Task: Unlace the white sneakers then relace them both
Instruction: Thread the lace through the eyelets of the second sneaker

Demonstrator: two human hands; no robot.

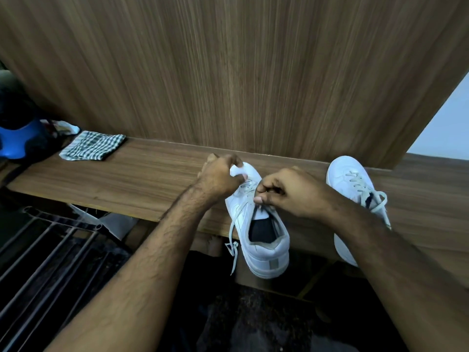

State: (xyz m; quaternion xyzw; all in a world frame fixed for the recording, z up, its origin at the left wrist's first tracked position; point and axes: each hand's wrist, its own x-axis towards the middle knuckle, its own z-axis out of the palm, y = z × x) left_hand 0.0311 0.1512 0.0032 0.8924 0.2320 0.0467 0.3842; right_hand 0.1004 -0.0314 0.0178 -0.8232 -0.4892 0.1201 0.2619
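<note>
The wooden tabletop [127, 179] carries both white sneakers, heels toward the person and jutting past its near edge: the far sneaker [347, 179] sits at about three o'clock from the hands, laced and tied, while the near sneaker [264, 240] lies at centre, being worked. A folded checked cloth [92, 146] rests well apart at ten o'clock. The left hand [220, 177] is curled round the toe end, pinning the shoe; the right hand [291, 193] is closed in a pinch on the lace [234, 224] near the upper eyelets, and a loose run of that lace hangs off the shoe's left side over the tabletop edge. This looks like unlacing, only started. To do it well, draw one crossing at a time from the top row downward (short pulls, along the eyelet's own line), hold the toe firmly, and don't let the dangling end snag.
</note>
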